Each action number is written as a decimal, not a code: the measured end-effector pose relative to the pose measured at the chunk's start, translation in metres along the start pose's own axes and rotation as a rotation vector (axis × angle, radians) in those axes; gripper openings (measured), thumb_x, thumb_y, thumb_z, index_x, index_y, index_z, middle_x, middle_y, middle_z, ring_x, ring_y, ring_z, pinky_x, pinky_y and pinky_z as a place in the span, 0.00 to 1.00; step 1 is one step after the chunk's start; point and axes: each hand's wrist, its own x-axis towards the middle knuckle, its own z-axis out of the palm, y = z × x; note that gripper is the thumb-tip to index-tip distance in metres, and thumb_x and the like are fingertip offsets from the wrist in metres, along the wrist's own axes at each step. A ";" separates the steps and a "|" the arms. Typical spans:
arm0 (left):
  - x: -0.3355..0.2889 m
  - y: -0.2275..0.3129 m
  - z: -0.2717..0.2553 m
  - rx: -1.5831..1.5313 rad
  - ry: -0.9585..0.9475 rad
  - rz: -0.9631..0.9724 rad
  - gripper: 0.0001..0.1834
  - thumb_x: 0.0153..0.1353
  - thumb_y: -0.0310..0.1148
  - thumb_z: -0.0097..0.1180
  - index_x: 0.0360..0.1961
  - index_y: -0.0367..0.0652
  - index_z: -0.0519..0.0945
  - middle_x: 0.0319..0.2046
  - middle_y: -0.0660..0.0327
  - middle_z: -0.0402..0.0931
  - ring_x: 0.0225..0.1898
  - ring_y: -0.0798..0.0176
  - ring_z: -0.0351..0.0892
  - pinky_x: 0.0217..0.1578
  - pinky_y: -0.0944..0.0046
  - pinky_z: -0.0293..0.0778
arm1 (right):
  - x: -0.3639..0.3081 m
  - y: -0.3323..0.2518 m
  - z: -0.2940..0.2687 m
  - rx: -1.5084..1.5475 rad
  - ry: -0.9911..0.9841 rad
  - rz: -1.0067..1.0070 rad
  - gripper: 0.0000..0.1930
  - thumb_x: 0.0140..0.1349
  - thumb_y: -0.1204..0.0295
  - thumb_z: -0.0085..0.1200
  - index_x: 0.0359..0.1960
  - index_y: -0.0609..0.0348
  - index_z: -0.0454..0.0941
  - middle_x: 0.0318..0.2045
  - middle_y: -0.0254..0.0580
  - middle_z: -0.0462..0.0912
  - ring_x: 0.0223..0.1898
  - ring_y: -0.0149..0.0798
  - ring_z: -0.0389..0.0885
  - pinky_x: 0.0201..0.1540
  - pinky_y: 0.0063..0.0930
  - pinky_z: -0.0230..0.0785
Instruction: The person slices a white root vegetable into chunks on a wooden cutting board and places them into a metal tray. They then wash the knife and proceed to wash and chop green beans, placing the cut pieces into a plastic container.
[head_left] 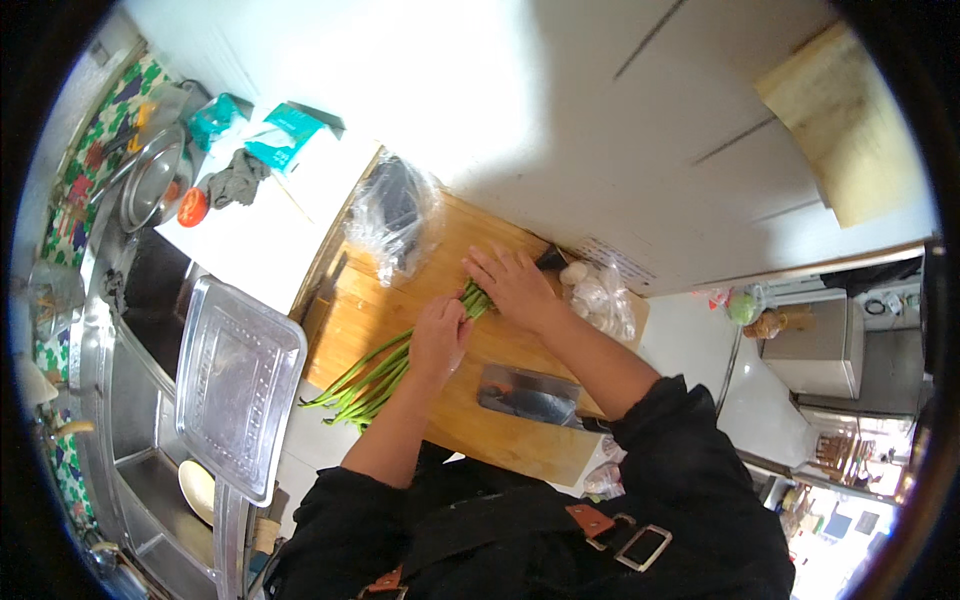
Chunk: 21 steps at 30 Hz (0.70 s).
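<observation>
A bundle of long green beans (372, 372) lies across the wooden cutting board (400, 320), its loose ends hanging past the near left edge. My left hand (440, 337) is closed around the bundle toward its far end. Over that end rests my right hand (515, 288), its fingers stretched out and close together against the bean tips. A broad-bladed cleaver (528, 394) lies flat on the board, nearer to me than both hands; its handle cannot be made out clearly.
A clear plastic bag (395, 215) sits at the board's far left, and a bag of white pieces (600, 300) at its right. Left of the board, a metal tray (240, 385) spans the sink (135, 410). A tomato half (192, 207), a grey cloth (238, 180) and a teal packet (290, 135) lie beyond.
</observation>
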 end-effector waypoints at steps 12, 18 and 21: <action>-0.011 -0.010 0.008 -0.006 0.119 0.051 0.10 0.52 0.27 0.57 0.34 0.39 0.71 0.45 0.51 0.75 0.49 0.49 0.73 0.51 0.57 0.70 | 0.047 0.011 -0.007 0.134 -0.323 0.164 0.08 0.60 0.68 0.45 0.38 0.56 0.72 0.36 0.49 0.77 0.40 0.53 0.78 0.38 0.46 0.71; -0.017 -0.025 0.049 -1.090 0.166 -0.270 0.10 0.57 0.30 0.51 0.39 0.38 0.72 0.50 0.50 0.73 0.52 0.48 0.71 0.52 0.58 0.69 | 0.161 -0.162 -0.044 0.667 -0.077 -0.359 0.13 0.52 0.74 0.54 0.39 0.61 0.70 0.38 0.48 0.77 0.42 0.51 0.76 0.43 0.41 0.70; -0.025 -0.032 0.036 0.017 0.076 0.024 0.12 0.57 0.32 0.50 0.40 0.36 0.71 0.51 0.48 0.71 0.51 0.45 0.70 0.52 0.53 0.68 | 0.208 -0.250 -0.045 0.429 -0.310 -0.306 0.10 0.52 0.76 0.55 0.36 0.60 0.72 0.37 0.45 0.78 0.44 0.46 0.77 0.44 0.40 0.70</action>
